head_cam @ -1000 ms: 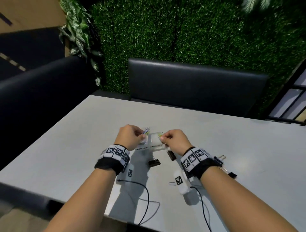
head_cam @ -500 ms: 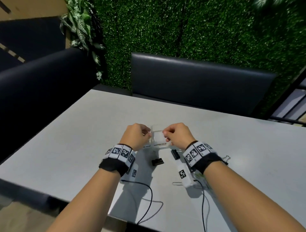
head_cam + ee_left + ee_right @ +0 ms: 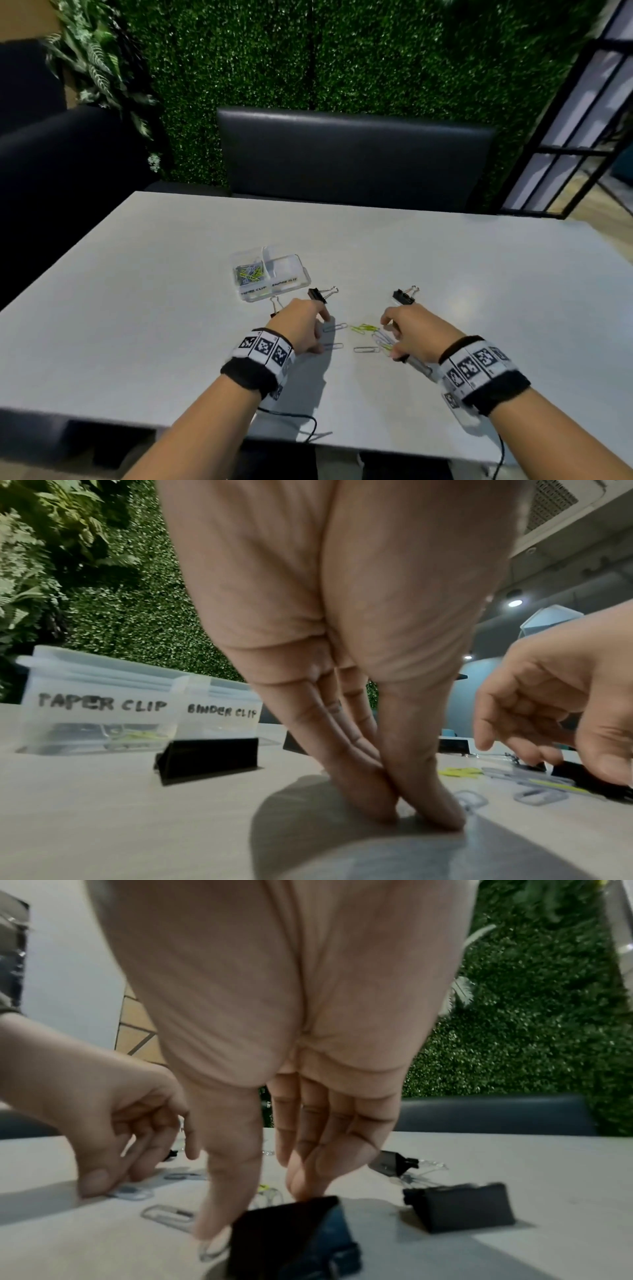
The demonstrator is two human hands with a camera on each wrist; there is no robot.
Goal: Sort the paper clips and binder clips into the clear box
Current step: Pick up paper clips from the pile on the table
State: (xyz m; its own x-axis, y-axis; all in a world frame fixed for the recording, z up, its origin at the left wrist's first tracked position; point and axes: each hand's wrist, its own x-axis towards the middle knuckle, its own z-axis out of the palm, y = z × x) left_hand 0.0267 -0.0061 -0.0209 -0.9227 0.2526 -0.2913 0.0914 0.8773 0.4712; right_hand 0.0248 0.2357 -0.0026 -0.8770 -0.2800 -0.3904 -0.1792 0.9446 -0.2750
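On clear box (image 3: 103, 685): "PAPER CLIP", "BINDER CLIP".

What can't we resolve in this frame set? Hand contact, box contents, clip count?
- Left hand: fingertips meet on the table; left wrist view doesn't show whether they pinch a paper clip.
- Right hand: grip unclear; motion blur, and a black binder clip blocks the fingertips.
- Clear box: paper clip count too small in head view; frosted wall hides it in left wrist view.
- Binder clip by the left hand: mostly hidden in head view.
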